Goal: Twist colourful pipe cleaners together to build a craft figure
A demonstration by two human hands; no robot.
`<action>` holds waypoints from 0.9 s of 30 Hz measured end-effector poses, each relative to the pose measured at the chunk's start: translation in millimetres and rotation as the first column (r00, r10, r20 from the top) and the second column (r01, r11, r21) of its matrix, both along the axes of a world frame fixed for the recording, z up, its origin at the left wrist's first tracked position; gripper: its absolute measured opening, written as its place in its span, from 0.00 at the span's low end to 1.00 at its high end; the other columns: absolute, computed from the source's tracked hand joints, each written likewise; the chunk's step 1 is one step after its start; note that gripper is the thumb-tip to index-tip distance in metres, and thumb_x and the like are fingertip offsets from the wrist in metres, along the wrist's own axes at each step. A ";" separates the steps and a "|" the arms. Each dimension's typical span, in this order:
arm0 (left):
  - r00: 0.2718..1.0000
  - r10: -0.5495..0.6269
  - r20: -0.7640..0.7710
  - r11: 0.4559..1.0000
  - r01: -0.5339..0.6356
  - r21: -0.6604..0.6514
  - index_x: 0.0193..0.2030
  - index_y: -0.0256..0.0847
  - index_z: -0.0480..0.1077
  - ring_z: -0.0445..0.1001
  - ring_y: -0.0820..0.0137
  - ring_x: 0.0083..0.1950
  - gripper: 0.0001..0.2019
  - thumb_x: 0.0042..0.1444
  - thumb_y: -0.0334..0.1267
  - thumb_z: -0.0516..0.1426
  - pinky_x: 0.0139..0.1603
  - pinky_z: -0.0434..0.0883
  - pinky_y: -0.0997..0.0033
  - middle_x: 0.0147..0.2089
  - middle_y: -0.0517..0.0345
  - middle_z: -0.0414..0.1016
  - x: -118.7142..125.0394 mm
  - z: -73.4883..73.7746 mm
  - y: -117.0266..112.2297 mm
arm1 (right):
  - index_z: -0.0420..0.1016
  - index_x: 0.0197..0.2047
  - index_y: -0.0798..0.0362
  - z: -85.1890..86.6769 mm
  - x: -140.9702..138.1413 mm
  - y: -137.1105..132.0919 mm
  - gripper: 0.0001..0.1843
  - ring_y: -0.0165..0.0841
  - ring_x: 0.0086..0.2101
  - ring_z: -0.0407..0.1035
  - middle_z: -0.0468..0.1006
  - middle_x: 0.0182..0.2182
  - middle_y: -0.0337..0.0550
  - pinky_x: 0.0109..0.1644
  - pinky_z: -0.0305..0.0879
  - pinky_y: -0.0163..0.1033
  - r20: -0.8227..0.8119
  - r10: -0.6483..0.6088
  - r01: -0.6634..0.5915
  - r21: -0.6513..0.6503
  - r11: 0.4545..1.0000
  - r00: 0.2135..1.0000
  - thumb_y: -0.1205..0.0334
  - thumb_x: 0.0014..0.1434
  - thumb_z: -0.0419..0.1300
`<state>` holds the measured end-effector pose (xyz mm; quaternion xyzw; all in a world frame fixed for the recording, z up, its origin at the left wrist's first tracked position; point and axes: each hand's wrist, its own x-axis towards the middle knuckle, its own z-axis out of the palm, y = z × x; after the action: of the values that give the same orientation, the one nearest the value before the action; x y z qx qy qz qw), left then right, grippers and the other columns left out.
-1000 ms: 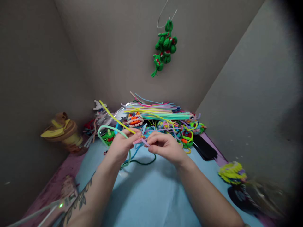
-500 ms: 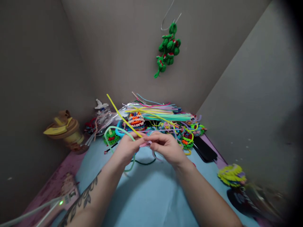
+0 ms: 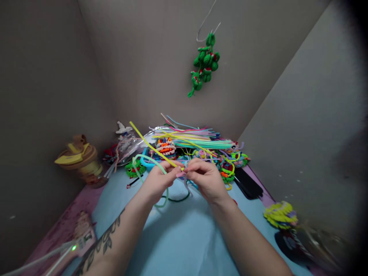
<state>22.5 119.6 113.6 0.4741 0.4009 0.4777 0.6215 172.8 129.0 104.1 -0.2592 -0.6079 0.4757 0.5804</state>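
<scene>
My left hand and my right hand meet above the blue mat, both pinched on a bunch of pipe cleaners. A yellow pipe cleaner sticks up and left from my left fingers. A pale green pipe cleaner loops out to the left and curls under that hand. A pink pipe cleaner shows between the two sets of fingertips, with thin ends hanging below.
A heap of coloured pipe cleaners and small woven figures lies at the back. A yellow and brown cup stands left. A black phone lies right, a yellow-purple piece nearer. A green figure hangs above.
Both hands have drawn closer together and shifted slightly right. The pink pipe cleaner between the fingertips is shorter and more covered; the yellow stem has swung a little.
</scene>
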 end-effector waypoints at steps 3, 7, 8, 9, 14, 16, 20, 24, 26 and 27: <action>0.998 0.002 0.066 0.999 -0.005 0.046 0.36 0.37 0.71 0.50 0.82 0.20 0.13 0.46 0.41 0.63 0.19 0.46 0.79 0.22 0.66 0.62 -1.3 2.1 -1.3 | 0.81 0.34 0.45 9.1 5.6 -6.7 0.06 0.31 0.33 0.70 0.77 0.30 0.40 0.38 0.66 0.37 0.106 -0.062 0.052 0.093 0.994 0.992 0.65 0.51 0.65; 0.984 -0.035 0.175 0.998 0.027 0.049 0.32 0.36 0.71 0.50 0.83 0.19 0.08 0.45 0.36 0.62 0.18 0.45 0.80 0.21 0.65 0.60 -9.7 4.0 0.2 | 0.78 0.44 0.43 23.9 18.4 -12.5 0.13 0.34 0.41 0.70 0.78 0.39 0.42 0.47 0.65 0.41 0.308 -0.223 0.129 0.297 0.946 0.925 0.64 0.56 0.61; 0.977 -0.057 0.205 0.998 0.050 0.035 0.30 0.35 0.70 0.49 0.83 0.19 0.07 0.45 0.35 0.63 0.18 0.44 0.81 0.21 0.65 0.60 -12.2 4.8 0.7 | 0.77 0.46 0.44 26.2 20.5 -12.3 0.14 0.35 0.44 0.69 0.77 0.41 0.43 0.50 0.63 0.43 0.363 -0.248 0.125 0.329 0.936 0.898 0.64 0.56 0.61; 0.970 -0.077 0.232 0.997 0.076 0.016 0.29 0.35 0.70 0.49 0.83 0.19 0.07 0.44 0.34 0.63 0.18 0.44 0.81 0.21 0.65 0.60 -14.5 5.6 1.0 | 0.76 0.47 0.45 27.4 21.6 -11.5 0.15 0.36 0.46 0.68 0.76 0.44 0.43 0.53 0.61 0.44 0.422 -0.246 0.102 0.335 0.937 0.873 0.64 0.56 0.61; 0.932 -0.142 0.334 0.974 0.191 -0.120 0.28 0.34 0.68 0.47 0.84 0.19 0.11 0.39 0.35 0.65 0.16 0.42 0.83 0.21 0.64 0.60 -20.0 4.5 2.7 | 0.78 0.41 0.51 17.8 12.5 -4.6 0.11 0.35 0.40 0.71 0.79 0.38 0.44 0.46 0.65 0.41 0.497 -0.012 -0.009 0.041 0.999 0.867 0.59 0.57 0.59; 0.928 -0.133 0.348 0.965 0.202 -0.168 0.29 0.34 0.68 0.47 0.84 0.19 0.12 0.39 0.36 0.66 0.16 0.42 0.84 0.21 0.64 0.61 -19.8 2.4 3.8 | 0.78 0.36 0.53 11.6 6.6 -2.4 0.11 0.33 0.34 0.71 0.79 0.32 0.43 0.40 0.66 0.38 0.413 0.060 -0.028 -0.084 0.996 0.909 0.56 0.56 0.59; 0.943 -0.063 0.328 0.980 0.120 -0.156 0.37 0.36 0.70 0.51 0.83 0.19 0.13 0.46 0.40 0.64 0.16 0.44 0.85 0.23 0.63 0.63 -17.5 2.7 5.3 | 0.72 0.27 0.55 6.5 -0.8 -0.7 0.11 0.27 0.25 0.63 0.71 0.23 0.37 0.28 0.60 0.33 0.233 0.015 0.030 -0.187 0.982 0.972 0.56 0.53 0.61; 0.983 0.064 0.169 0.996 -0.073 0.047 0.50 0.41 0.66 0.60 0.81 0.21 0.22 0.49 0.46 0.62 0.18 0.55 0.83 0.32 0.58 0.74 -11.7 7.1 2.8 | 0.71 0.27 0.54 10.0 -2.8 -5.1 0.09 0.27 0.23 0.60 0.68 0.21 0.36 0.26 0.56 0.32 0.209 -0.240 0.266 -0.104 0.958 0.948 0.58 0.54 0.59; 0.989 0.131 0.062 0.973 -0.141 0.185 0.54 0.43 0.65 0.69 0.76 0.29 0.26 0.47 0.44 0.63 0.28 0.65 0.79 0.39 0.54 0.76 -8.2 8.6 -0.7 | 0.71 0.28 0.53 12.5 -4.0 -10.4 0.07 0.28 0.25 0.62 0.70 0.23 0.37 0.29 0.58 0.33 0.243 -0.359 0.364 0.024 0.931 0.901 0.61 0.56 0.57; 0.987 0.163 0.014 0.957 -0.162 0.243 0.53 0.42 0.66 0.72 0.72 0.35 0.26 0.47 0.43 0.64 0.34 0.68 0.76 0.42 0.53 0.76 -6.8 9.1 -2.9 | 0.71 0.28 0.53 13.8 -5.0 -13.6 0.07 0.29 0.26 0.63 0.70 0.24 0.38 0.30 0.59 0.34 0.264 -0.401 0.388 0.101 0.916 0.877 0.62 0.56 0.57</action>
<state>15.7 116.7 122.7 0.5136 0.3788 0.5712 0.5162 167.9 115.4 117.8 -0.4288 -0.6286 0.2924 0.5792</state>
